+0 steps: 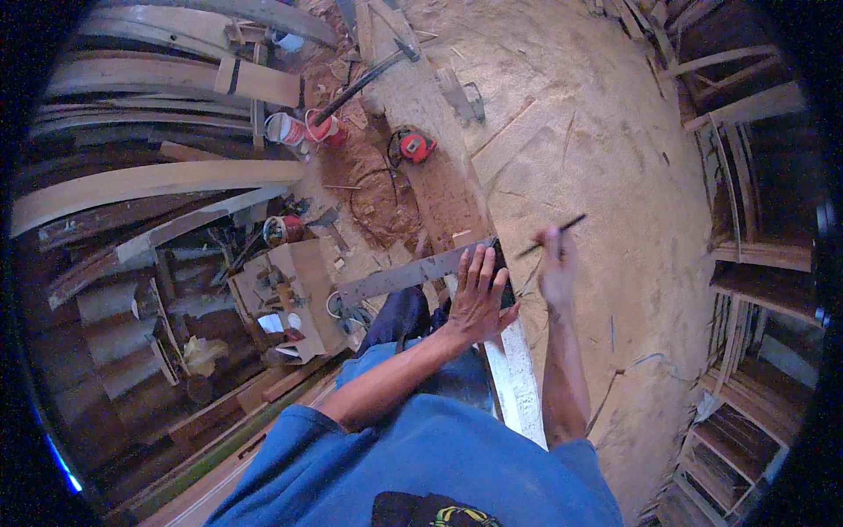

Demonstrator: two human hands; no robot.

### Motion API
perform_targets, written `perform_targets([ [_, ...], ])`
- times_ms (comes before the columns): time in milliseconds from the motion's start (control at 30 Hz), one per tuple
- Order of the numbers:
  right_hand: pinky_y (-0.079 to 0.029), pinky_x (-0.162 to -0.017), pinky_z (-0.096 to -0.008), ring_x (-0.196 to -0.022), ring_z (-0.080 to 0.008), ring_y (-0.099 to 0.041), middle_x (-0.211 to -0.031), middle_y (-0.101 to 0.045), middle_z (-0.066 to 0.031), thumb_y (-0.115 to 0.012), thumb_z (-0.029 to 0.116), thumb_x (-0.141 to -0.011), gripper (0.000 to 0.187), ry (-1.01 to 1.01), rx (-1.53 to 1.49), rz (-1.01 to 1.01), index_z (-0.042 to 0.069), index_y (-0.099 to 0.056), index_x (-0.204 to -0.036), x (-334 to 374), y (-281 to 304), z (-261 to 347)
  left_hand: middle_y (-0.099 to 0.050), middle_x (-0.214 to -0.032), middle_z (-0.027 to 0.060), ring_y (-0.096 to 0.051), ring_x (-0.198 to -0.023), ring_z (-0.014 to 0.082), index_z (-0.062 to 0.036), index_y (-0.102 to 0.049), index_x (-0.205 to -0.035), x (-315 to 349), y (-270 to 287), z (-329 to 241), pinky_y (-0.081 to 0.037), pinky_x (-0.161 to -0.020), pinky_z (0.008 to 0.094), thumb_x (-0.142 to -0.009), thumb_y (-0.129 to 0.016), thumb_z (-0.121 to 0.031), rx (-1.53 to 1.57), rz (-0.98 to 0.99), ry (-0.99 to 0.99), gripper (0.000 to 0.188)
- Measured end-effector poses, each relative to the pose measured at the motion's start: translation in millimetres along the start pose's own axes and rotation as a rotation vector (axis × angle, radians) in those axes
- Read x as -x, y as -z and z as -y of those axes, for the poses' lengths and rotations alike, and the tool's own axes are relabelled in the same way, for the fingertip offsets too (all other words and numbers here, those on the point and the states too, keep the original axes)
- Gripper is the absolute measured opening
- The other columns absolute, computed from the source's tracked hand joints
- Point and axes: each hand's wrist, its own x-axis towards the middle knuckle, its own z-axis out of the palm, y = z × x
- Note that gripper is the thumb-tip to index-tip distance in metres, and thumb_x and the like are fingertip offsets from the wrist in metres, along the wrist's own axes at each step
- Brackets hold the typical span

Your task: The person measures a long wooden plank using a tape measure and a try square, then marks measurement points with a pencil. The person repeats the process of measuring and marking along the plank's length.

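Observation:
My left hand (479, 303) lies with fingers stretched over a flat metal blade (395, 277), which looks like a carpenter's square with a dark edge piece at its right end. The blade crosses a pale, narrow wooden piece (515, 386) that runs back toward my body. To the right, my right hand (555, 272) is closed on a thin dark pencil (572, 221), raised to the side of the wood and slightly blurred. Its point is directed left, near the end of the square. What lies under my left palm is hidden.
Ahead, a red tape measure (414, 147) rests on a dusty plank bench, with a hammer (369, 81) beyond it. Red-and-white buckets (285, 129) and a cardboard box (307, 294) stand left. Curved timbers (149, 186) are stacked far left; shelving (764, 255) lines the right.

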Motion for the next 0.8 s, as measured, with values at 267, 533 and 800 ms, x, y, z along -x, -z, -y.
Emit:
perform_targets([
  [267, -0.050, -0.085, -0.0394, -0.084, -0.0297, -0.067, -0.091, -0.074, -0.0102, -0.071, 0.025, -0.095, 0.015, 0.586, 0.512, 0.465, 0.011, -0.078, -0.096, -10.1, -52.5, 33.6, -0.026, -0.154, 0.0350, -0.017, -0.149, 0.0530, 0.0043, -0.039, -0.144, -6.1, 8.6, -6.4, -0.010, -0.122, 0.0666, -0.085, -0.068, -0.044, 0.044, 0.049, 0.026, 0.082],
  [533, -0.049, -0.087, -0.0418, -0.085, -0.0301, -0.068, -0.090, -0.074, -0.0067, -0.070, 0.023, -0.094, 0.013, 0.650, 0.579, 0.456, 0.012, -0.077, -0.092, -9.8, -47.9, 57.6, -0.026, -0.154, 0.0343, -0.016, -0.149, 0.0527, 0.0050, -0.039, -0.145, -1.1, 6.5, -5.7, -0.010, -0.122, 0.0661, -0.085, -0.066, -0.047, -0.033, 0.081, 0.029, 0.084],
  [800, -0.050, -0.077, -0.0342, -0.078, -0.0225, -0.063, -0.081, -0.065, -0.0071, -0.062, 0.028, -0.102, 0.024, 0.528, 0.397, 0.173, 0.006, -0.071, -0.105, -19.2, -30.5, 30.9, -0.027, -0.153, 0.0338, -0.021, -0.147, 0.0527, 0.0045, -0.044, -0.135, 0.1, 5.8, -2.8, -0.013, -0.121, 0.0662, -0.080, -0.074, -0.044, -0.025, 0.006, -0.011, 0.079],
])
